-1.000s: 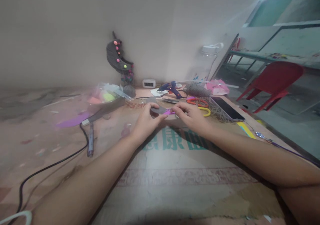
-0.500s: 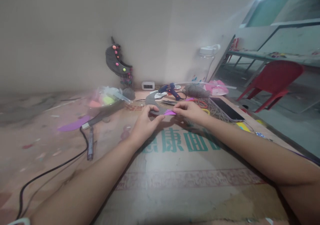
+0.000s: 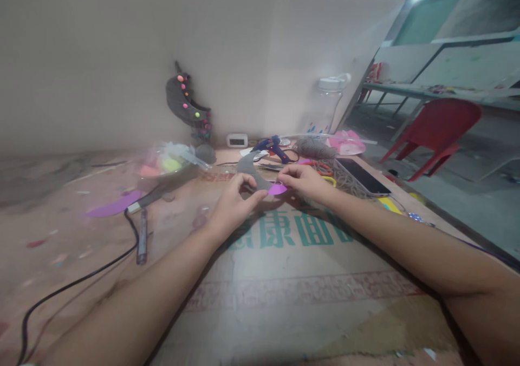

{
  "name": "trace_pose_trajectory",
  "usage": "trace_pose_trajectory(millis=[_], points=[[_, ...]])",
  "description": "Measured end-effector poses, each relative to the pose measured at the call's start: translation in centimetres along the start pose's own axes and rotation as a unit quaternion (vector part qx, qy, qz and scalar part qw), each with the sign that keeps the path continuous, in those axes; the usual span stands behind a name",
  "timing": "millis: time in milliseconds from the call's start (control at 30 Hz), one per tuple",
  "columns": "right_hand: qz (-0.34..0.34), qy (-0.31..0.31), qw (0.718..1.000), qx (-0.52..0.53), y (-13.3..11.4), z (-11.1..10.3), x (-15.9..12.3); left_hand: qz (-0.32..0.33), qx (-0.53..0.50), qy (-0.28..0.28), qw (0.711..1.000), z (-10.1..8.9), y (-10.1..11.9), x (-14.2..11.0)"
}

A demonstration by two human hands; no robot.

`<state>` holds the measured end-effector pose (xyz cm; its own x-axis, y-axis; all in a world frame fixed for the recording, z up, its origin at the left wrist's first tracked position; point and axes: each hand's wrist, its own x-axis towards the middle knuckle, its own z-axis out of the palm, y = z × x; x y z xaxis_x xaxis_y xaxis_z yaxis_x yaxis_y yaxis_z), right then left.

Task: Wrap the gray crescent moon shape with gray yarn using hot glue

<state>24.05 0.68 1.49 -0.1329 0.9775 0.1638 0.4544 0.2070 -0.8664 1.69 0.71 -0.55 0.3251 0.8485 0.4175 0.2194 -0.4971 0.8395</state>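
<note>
A curved grey felt crescent (image 3: 248, 164) is pinched between the thumb and fingers of my left hand (image 3: 239, 195). At its lower right end shows a small purple piece (image 3: 278, 189), which looks like felt or paper. My right hand (image 3: 303, 182) is closed, thumb and forefinger pinched at the upper edge of the purple piece. Whether the purple piece is fixed to the crescent, I cannot tell. Both hands are above the printed cardboard (image 3: 264, 279). Just behind them lies a blue glue gun (image 3: 273, 148).
Right of my hands are a phone (image 3: 361, 176), grey yarn (image 3: 314, 148) and scissors with yellow handles (image 3: 330, 181). At left are a bowl of pompoms (image 3: 168, 165), a purple cutout (image 3: 114, 203), a marker (image 3: 142, 236) and a black cable (image 3: 81, 275). A bottle (image 3: 325, 106) stands behind.
The purple piece has tilted so more of its face shows, and more of the grey crescent is visible. The whole view has shifted slightly; both hands keep their pinch.
</note>
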Motion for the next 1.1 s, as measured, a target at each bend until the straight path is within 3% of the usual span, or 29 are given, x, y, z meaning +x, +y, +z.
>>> trace_pose_trajectory(millis=[367, 600, 800, 933, 1100], points=[[-0.017, 0.031, 0.999, -0.023, 0.2, 0.5, -0.2, -0.007, -0.08, -0.014, 0.997, 0.1, 0.4, 0.1], [-0.017, 0.049, 0.998, -0.022, 0.3, 0.8, -0.3, -0.026, -0.104, -0.003, 0.994, 0.2, -0.5, 0.2], [-0.066, 0.167, 0.984, -0.019, -0.1, 0.6, -0.4, -0.043, -0.102, 0.026, 0.994, -0.1, -1.3, 0.7], [-0.067, 0.098, 0.992, -0.052, -0.5, 1.3, -0.9, -0.046, -0.099, 0.03, 0.994, -0.2, -1.3, 0.8], [0.014, -0.006, 1.0, -0.008, -0.6, 2.3, -1.4, -0.029, -0.094, 0.039, 0.994, -0.1, -1.3, 0.8]])
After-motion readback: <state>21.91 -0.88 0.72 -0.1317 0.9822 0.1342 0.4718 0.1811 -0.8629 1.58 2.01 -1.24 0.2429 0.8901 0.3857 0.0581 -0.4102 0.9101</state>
